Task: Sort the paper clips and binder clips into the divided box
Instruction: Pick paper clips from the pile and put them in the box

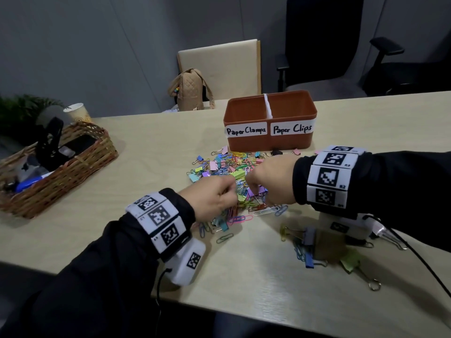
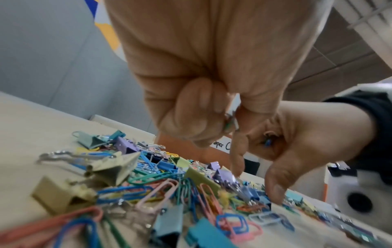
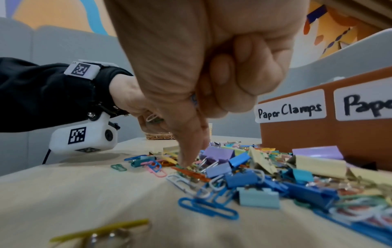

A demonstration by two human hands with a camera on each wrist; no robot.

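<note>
A brown divided box (image 1: pixel 269 142) stands at the back, labelled "Paper Clamps" on the left and "Paper Clips" on the right. In front of it lies a mixed pile of coloured paper clips and binder clips (image 1: pixel 227 169). My left hand (image 1: pixel 230 192) hovers over the pile's near edge, fingers curled round a few paper clips (image 2: pixel 231 121). My right hand (image 1: pixel 253 186) is beside it. Its index finger and thumb reach down into the pile (image 3: pixel 188 162), while its other fingers curl round a blue paper clip (image 3: pixel 194 99). What the fingertips pinch is hidden.
A wicker basket (image 1: pixel 73 167) of dark items sits at the left, with a paper cup (image 1: pixel 78 113) behind it. More binder clips (image 1: pixel 314 245) lie at the front right under my right forearm. A beige bag (image 1: pixel 190 91) rests on a chair beyond the table.
</note>
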